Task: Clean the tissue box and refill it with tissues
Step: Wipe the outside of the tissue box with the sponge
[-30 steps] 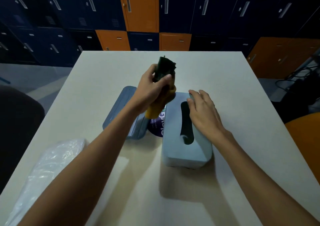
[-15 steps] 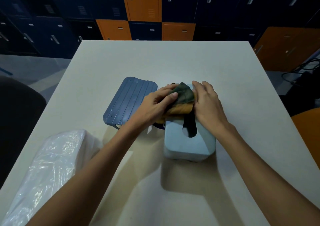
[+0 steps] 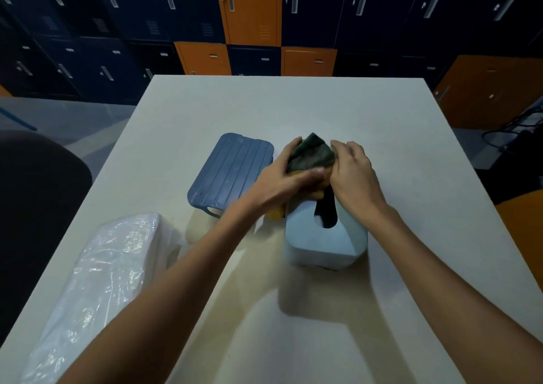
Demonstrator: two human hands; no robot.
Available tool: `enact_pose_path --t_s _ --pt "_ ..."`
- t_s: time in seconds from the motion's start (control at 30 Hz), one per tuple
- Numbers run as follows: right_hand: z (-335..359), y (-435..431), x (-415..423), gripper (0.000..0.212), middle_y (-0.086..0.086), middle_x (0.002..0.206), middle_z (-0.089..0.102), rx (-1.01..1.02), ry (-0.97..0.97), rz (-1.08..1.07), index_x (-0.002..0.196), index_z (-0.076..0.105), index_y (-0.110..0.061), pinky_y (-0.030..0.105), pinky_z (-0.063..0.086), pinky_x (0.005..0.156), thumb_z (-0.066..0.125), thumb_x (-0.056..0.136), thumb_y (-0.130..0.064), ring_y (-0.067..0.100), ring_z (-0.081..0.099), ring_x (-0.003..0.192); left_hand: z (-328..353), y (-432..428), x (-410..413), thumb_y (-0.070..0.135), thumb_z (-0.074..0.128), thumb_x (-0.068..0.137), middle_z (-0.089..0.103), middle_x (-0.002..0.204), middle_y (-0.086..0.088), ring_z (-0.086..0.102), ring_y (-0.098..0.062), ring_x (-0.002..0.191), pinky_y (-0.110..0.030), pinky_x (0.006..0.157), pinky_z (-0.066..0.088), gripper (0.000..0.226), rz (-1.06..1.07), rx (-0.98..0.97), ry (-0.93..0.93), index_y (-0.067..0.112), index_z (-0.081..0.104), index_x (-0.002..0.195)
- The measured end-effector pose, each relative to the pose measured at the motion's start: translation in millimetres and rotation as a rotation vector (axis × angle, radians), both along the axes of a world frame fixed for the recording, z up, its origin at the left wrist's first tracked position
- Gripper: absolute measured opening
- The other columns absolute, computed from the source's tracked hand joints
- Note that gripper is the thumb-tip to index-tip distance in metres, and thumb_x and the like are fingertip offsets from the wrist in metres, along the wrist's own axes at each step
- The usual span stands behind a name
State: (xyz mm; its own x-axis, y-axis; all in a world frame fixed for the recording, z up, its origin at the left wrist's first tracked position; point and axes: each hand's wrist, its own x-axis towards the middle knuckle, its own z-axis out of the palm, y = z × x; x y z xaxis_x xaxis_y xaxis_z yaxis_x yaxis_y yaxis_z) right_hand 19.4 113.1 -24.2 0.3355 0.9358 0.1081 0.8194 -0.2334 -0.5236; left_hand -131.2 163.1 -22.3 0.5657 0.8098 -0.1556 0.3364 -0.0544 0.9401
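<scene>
Your left hand [image 3: 289, 178] gripped a dark green and yellow scouring sponge [image 3: 313, 156], fingers curled round it, on the far end of the pale blue plastic tissue box [image 3: 326, 242] at mid-table. Your right hand [image 3: 352, 172] lay nearly flat on the box top, holding nothing. Clean wiping likely needed that brace firm and strokes toward 6 o'clock. A dark blue ribbed lid [image 3: 232, 169] lay just beside at 10 o'clock, and a clear-wrapped tissue pack [image 3: 97, 280] at 8 o'clock near the white table's [image 3: 293, 104] edge. Open room lay from 12 to 4 o'clock.
</scene>
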Motion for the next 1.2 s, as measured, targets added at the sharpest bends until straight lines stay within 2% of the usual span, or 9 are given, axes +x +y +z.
enact_pose_path --t_s 0.2,0.33,0.47,0.63,0.77,0.87,1.03,1.1,1.2 --pt "0 1 -2 0.039 0.017 0.127 0.047 0.004 -0.028 0.012 0.139 0.043 -0.008 0.036 0.038 0.092 0.030 0.104 -0.020 0.034 0.044 0.119 -2 -55 -35 0.038 0.064 0.088 0.063 0.120 0.007 0.060 -0.008 0.110 -0.036 0.099 0.049 0.065 0.016 0.014 -0.011 0.047 0.031 0.143" --pt "-1 1 -1 0.039 0.018 0.127 0.047 0.008 -0.031 0.011 0.139 0.044 -0.007 0.038 0.038 0.094 0.032 0.103 -0.019 0.034 0.045 0.118 6 -27 -12 0.040 0.062 0.089 0.059 0.126 0.003 0.055 -0.013 0.114 -0.029 0.097 0.044 0.068 0.038 0.092 0.077 0.040 0.028 0.147" --pt "0 0 0 0.039 0.017 0.126 0.048 0.016 0.003 -0.003 0.139 0.044 -0.007 0.039 0.040 0.096 0.034 0.102 -0.015 0.034 0.045 0.118 9 11 23 0.037 0.058 0.087 0.067 0.109 -0.002 0.062 -0.020 0.104 -0.029 0.084 0.048 0.040 0.145 0.052 0.085 0.023 0.057 0.125" --pt "1 2 -2 0.036 0.018 0.118 0.050 0.016 0.003 -0.031 0.134 0.047 -0.006 0.043 0.041 0.093 0.034 0.102 -0.016 0.035 0.046 0.113 8 6 24 0.030 0.056 0.091 0.068 0.099 -0.003 0.063 -0.018 0.094 -0.030 0.077 0.047 0.026 0.192 0.078 0.016 0.016 0.062 0.112" --pt "1 2 -2 0.035 0.018 0.114 0.049 0.008 -0.003 -0.020 0.131 0.049 -0.005 0.042 0.042 0.092 0.033 0.102 -0.015 0.034 0.045 0.111 -2 -28 -1 0.023 0.048 0.085 0.044 0.147 0.004 0.045 -0.001 0.123 -0.020 0.100 0.037 0.052 0.113 0.291 0.044 0.026 0.049 0.138" --pt "2 2 -2 0.038 0.018 0.123 0.047 -0.002 0.017 -0.017 0.136 0.046 -0.005 0.040 0.038 0.097 0.033 0.103 -0.017 0.034 0.043 0.118 -6 -61 -18 0.016 0.046 0.083 0.035 0.152 0.008 0.019 0.022 0.129 0.000 0.103 0.021 0.055 0.047 0.408 0.044 0.026 0.051 0.137" --pt "5 -1 -3 0.040 0.017 0.131 0.045 -0.015 0.049 -0.010 0.140 0.044 -0.006 0.036 0.035 0.098 0.032 0.103 -0.017 0.033 0.041 0.124 6 -89 -57 0.004 0.049 0.077 0.054 0.138 0.014 0.020 -0.004 0.144 -0.022 0.116 0.024 0.054 -0.154 0.396 -0.001 0.031 0.065 0.121" --pt "5 -2 -4 0.040 0.018 0.132 0.045 -0.021 0.050 -0.009 0.141 0.043 -0.006 0.036 0.035 0.098 0.032 0.104 -0.018 0.033 0.041 0.125 20 -88 -69 -0.002 0.049 0.079 0.068 0.118 0.005 0.046 -0.008 0.132 -0.024 0.102 0.044 0.046 -0.204 0.261 -0.008 0.023 0.072 0.110" --pt "8 -3 -5 0.040 0.017 0.133 0.044 -0.030 0.068 -0.012 0.141 0.042 -0.007 0.036 0.035 0.097 0.030 0.104 -0.018 0.032 0.040 0.126 45 -70 -64 -0.008 0.042 0.087 0.064 0.066 -0.009 0.062 -0.023 0.061 -0.034 0.052 0.051 0.038 0.012 0.079 -0.153 0.015 0.072 0.094"
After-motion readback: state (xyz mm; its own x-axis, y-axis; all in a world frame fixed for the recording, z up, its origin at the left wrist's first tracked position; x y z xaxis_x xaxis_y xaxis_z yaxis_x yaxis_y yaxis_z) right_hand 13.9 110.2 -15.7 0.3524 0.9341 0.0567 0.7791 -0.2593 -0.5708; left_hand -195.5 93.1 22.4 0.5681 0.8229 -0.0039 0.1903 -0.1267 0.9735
